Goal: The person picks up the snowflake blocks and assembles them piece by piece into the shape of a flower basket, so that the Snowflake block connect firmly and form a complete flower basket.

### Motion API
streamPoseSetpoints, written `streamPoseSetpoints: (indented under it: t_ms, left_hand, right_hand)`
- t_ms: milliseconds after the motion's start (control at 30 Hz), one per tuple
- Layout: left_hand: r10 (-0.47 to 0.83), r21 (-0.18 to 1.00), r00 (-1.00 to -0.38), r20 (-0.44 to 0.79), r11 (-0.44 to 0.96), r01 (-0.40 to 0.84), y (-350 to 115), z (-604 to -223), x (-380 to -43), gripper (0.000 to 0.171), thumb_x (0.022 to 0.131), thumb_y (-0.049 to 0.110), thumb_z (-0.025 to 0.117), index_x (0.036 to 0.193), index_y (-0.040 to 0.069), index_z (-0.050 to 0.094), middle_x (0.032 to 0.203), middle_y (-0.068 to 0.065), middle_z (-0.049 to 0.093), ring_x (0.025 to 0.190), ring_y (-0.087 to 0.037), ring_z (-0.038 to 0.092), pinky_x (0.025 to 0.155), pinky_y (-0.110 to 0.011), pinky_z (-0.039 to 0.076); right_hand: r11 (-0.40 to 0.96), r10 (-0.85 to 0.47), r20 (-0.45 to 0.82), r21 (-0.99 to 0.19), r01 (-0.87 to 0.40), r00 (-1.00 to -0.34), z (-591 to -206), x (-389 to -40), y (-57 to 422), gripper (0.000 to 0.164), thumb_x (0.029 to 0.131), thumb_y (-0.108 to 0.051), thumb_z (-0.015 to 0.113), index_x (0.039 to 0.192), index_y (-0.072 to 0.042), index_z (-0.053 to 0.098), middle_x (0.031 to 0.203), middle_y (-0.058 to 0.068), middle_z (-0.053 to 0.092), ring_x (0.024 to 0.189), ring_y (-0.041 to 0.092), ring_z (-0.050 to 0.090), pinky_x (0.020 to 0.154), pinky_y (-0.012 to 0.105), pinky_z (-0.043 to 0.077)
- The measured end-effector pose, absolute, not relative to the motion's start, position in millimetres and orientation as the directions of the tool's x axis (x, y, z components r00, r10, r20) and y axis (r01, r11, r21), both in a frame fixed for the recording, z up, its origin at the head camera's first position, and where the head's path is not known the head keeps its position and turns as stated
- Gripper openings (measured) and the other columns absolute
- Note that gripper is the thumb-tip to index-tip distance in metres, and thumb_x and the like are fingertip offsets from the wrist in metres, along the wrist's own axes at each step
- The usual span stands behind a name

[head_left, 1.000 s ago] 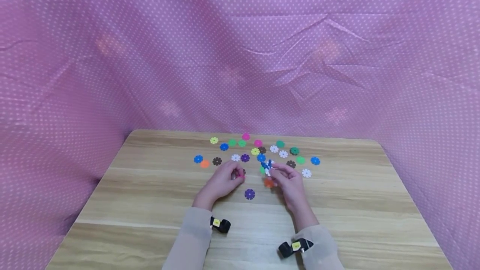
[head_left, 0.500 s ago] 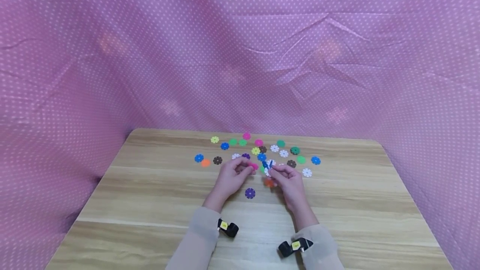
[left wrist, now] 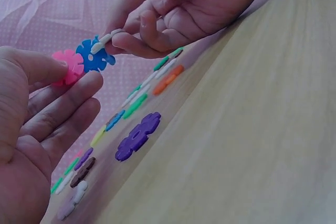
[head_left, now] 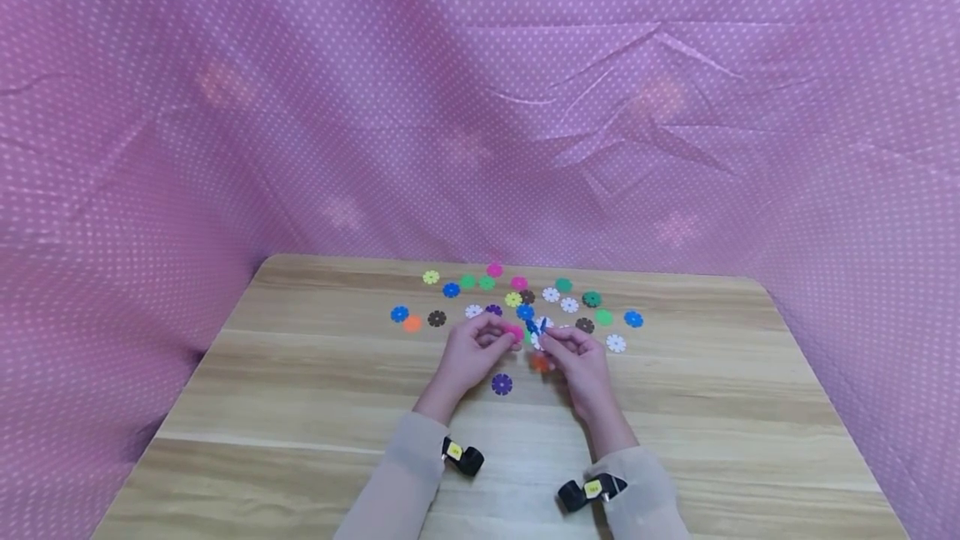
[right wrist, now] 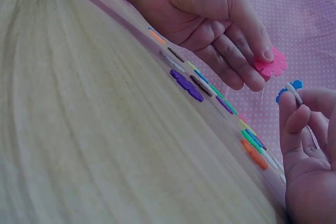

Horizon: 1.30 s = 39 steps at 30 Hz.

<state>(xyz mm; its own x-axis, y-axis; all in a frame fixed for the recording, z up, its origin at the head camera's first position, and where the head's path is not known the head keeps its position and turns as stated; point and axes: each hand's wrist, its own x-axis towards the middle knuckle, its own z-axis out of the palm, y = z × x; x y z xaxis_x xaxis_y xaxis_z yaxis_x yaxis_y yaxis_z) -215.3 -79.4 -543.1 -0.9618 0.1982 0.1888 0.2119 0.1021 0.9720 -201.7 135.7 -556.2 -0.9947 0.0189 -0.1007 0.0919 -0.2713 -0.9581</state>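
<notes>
My left hand (head_left: 467, 354) pinches a pink notched flower disc (left wrist: 68, 66) between thumb and fingers. Facing it, my right hand (head_left: 583, 363) pinches a white notched disc (right wrist: 293, 93) that is joined to blue notched disc pieces (left wrist: 94, 56). Both hands are raised over the middle of the table. In the left wrist view the pink disc's edge sits right at the blue one; the right wrist view shows a gap between them. Part of the white disc is hidden by the right fingers. Nearest below the hands lie a purple disc (head_left: 502, 384) and an orange disc (head_left: 540, 363).
Many loose flower discs lie flat across the back of the wooden table (head_left: 300, 407), among them a yellow disc (head_left: 431, 277), a brown disc (head_left: 437, 318) and a blue disc (head_left: 633, 319). A pink dotted cloth (head_left: 480, 107) hangs behind and at both sides.
My left hand has lifted the pink disc and moved right, bringing it close beside the blue and white discs. My right hand has hardly moved.
</notes>
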Motion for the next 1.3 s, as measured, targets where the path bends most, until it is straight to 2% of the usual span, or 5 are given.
streamPoseSetpoints:
  t_ms: [167,467,1133,1300]
  left_hand:
    - [0.218,0.955,-0.951,0.221,0.151,0.256,-78.0,-542.4,-213.9,0.013,0.101,0.008,0.077,0.114,0.013,0.079,0.109,0.0,0.081,0.096,-0.017,0.079,0.089,-0.031,0.065]
    - [0.23,0.917,-0.939,0.256,0.249,0.311,-76.2,-543.0,-211.3,0.008,0.1,0.019,0.081,0.108,0.02,0.082,0.104,0.01,0.08,0.096,-0.011,0.075,0.09,-0.029,0.063]
    - [0.227,0.896,-0.928,0.297,0.271,0.353,-73.9,-545.8,-209.5,0.005,0.1,0.016,0.082,0.105,0.017,0.082,0.103,0.006,0.08,0.096,-0.011,0.075,0.089,-0.029,0.063]
    - [0.227,0.891,-0.927,0.298,0.281,0.355,-74.3,-546.1,-209.4,0.007,0.1,0.019,0.081,0.107,0.018,0.082,0.104,0.007,0.08,0.098,-0.01,0.075,0.09,-0.029,0.063]
  right_hand:
    - [-0.269,0.023,-0.091,-0.96,0.082,-0.996,-557.1,-201.9,135.5,0.022,0.097,-0.003,0.08,0.118,0.002,0.073,0.105,0.007,0.082,0.08,0.014,0.074,0.074,0.025,0.063]
    - [-0.247,-0.003,-0.088,-0.965,0.086,-0.996,-555.8,-200.6,134.0,0.027,0.096,-0.004,0.081,0.12,0.005,0.072,0.106,0.007,0.081,0.081,0.016,0.073,0.078,0.027,0.063]
    - [-0.282,-0.031,-0.072,-0.956,0.078,-0.997,-555.7,-200.4,132.2,0.022,0.096,0.002,0.079,0.117,0.008,0.075,0.101,0.007,0.082,0.078,0.014,0.074,0.079,0.028,0.065]
    - [-0.284,-0.044,-0.067,-0.956,0.077,-0.997,-556.0,-200.1,133.0,0.019,0.097,0.0,0.079,0.116,0.005,0.075,0.101,0.007,0.081,0.08,0.015,0.074,0.08,0.028,0.065]
